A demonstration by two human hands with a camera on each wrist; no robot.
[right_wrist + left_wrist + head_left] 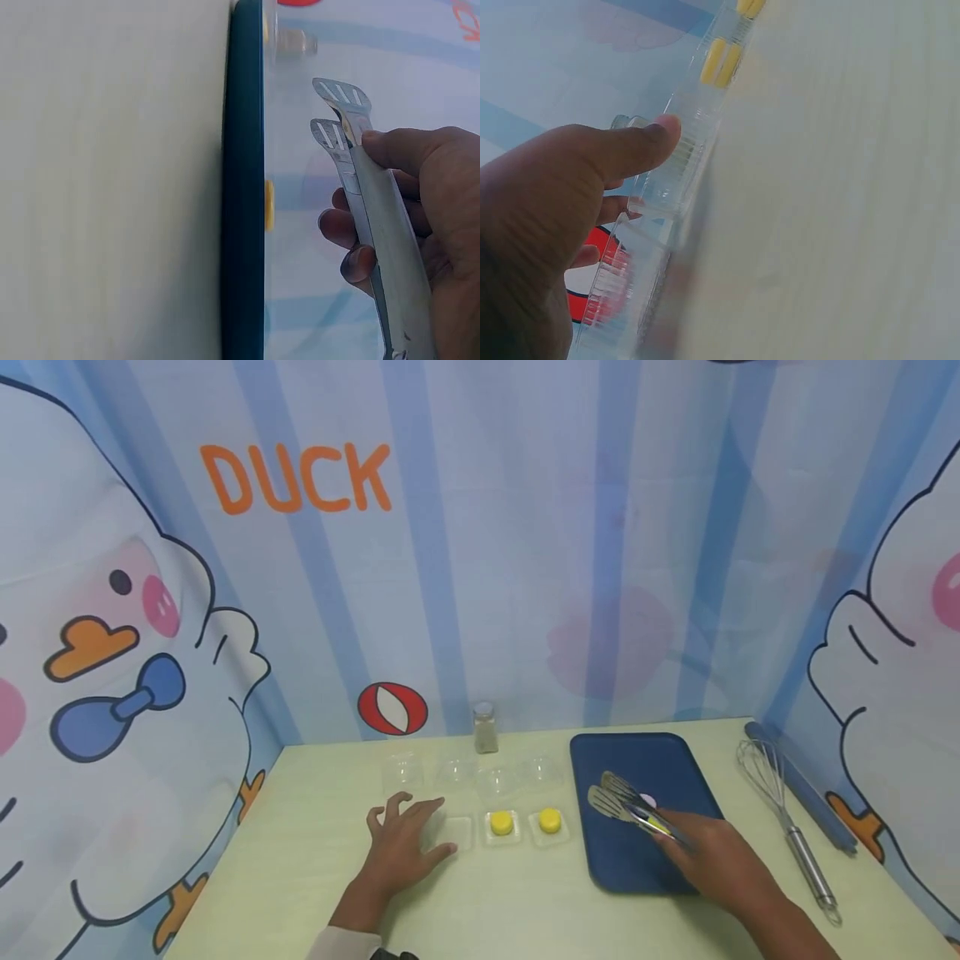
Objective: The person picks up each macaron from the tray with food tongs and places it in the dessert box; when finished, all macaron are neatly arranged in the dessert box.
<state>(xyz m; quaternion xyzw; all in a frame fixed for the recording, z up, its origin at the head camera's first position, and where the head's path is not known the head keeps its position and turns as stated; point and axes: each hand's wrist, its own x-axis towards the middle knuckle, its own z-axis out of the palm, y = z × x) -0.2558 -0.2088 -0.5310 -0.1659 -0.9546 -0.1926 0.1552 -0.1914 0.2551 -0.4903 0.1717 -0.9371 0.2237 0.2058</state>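
My right hand (712, 856) grips metal tongs (636, 814) with slotted ends above the dark blue tray (618, 868); the ends stand a little apart with nothing between them. On the tray, partly hidden by the tongs, are a small pink piece (648, 799) and a yellow one (269, 204). My left hand (403, 843) has its fingers spread at a clear plastic base (459, 833), thumb near its front edge; whether it touches is hard to tell. Beside that base, two clear bases each hold a yellow round piece (501, 823), (550, 821).
Several clear plastic lids (497, 782) lie in a row behind the bases. A small glass jar (485, 728) stands at the table's back edge. Right of the tray lie a whisk (798, 847) and a long blue-grey bar (813, 802). A printed duck curtain (495, 527) hangs behind.
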